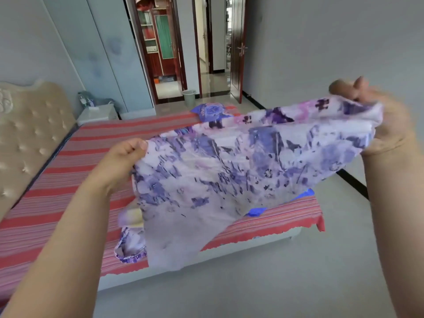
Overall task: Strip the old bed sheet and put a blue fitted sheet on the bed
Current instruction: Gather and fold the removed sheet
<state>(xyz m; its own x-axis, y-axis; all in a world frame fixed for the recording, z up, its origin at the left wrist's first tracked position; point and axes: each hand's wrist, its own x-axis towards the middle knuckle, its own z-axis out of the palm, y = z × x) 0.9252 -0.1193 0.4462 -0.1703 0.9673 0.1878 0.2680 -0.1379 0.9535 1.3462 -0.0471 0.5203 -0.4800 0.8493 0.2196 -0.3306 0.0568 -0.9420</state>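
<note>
A thin purple-and-white floral cloth (229, 171) is gripped taut by the left hand (125, 157) and right hand (385, 125) above the red-striped bed (57, 180); no writing is legible.

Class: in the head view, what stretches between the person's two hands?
A purple floral sheet, gripped by the left hand and right hand, hangs over the red striped bed.

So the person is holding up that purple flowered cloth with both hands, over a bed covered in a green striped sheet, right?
Not quite. The bed's striped sheet is red and pink, not green, as the head view shows. The rest holds: the left hand and right hand both grip the purple flowered cloth, held up over the bed.
</note>
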